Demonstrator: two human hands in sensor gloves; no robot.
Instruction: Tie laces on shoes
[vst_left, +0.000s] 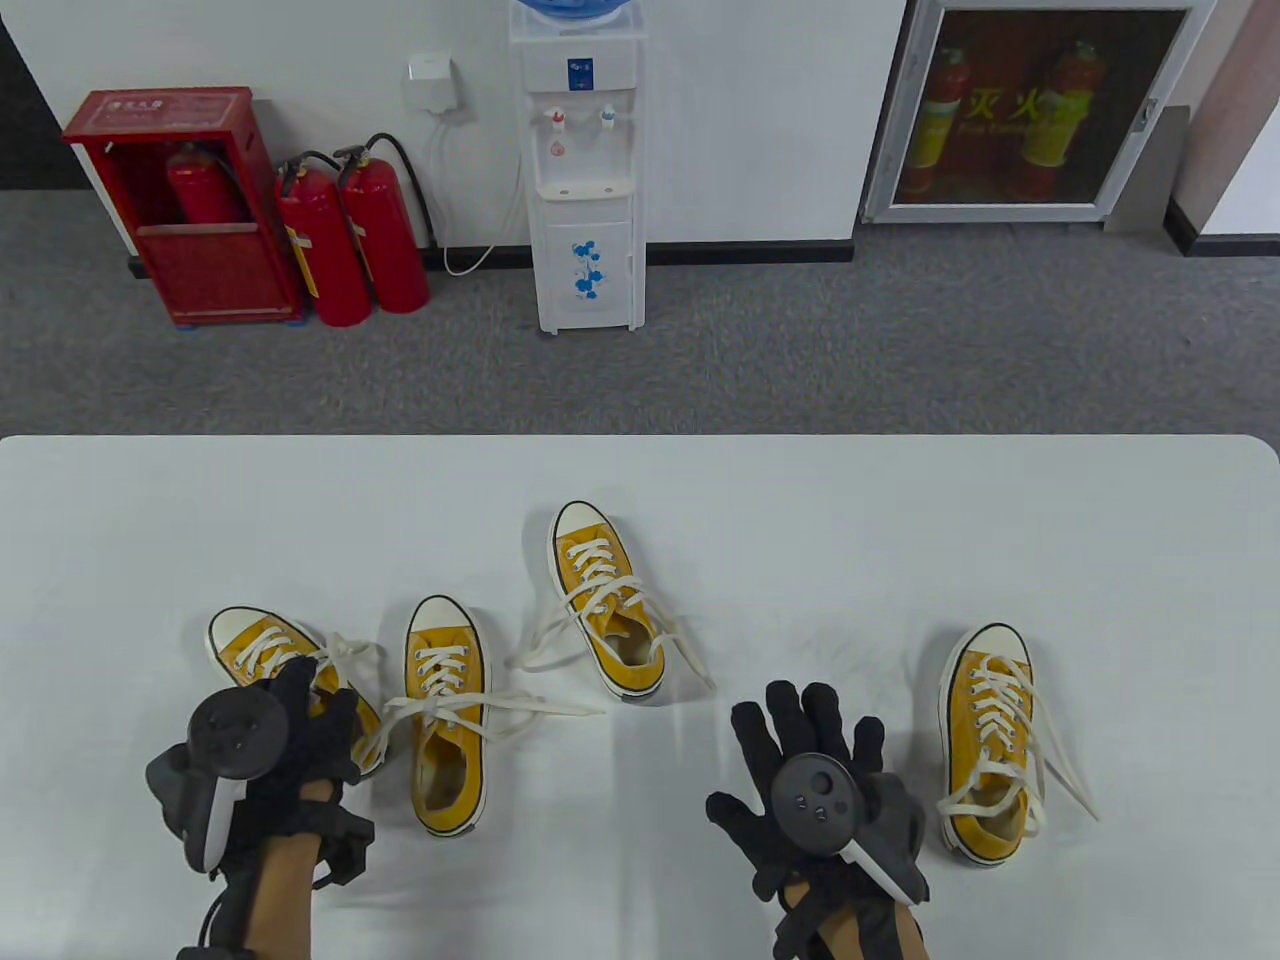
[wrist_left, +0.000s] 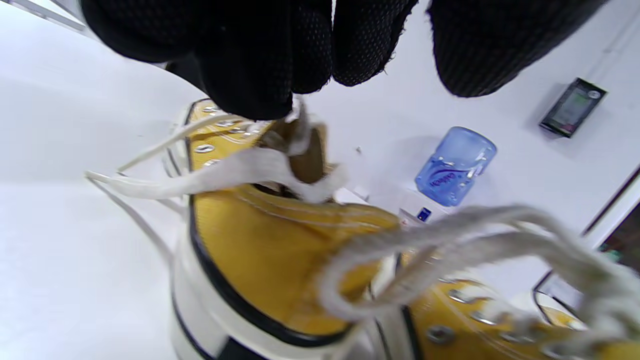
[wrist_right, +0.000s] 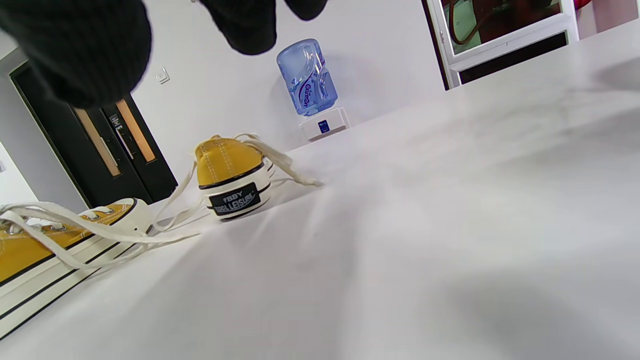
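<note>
My left hand (vst_left: 300, 740) is pinching a floppy lace (wrist_left: 240, 167) right at the far-left shoe (vst_left: 270, 660) on the table (vst_left: 800, 520), right hand (vst_left: 810, 780) spread with nothing in it; grab laces near the ends, they're limp.

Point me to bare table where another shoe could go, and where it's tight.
Bare: the table's whole far strip beyond the middle shoe; the wide stretch between that shoe and the right shoe, where the right hand hovers spread; the near edge between both hands. Tight: the left hand is on the leftmost shoe, its laces tangling toward the neighbouring shoe.
</note>
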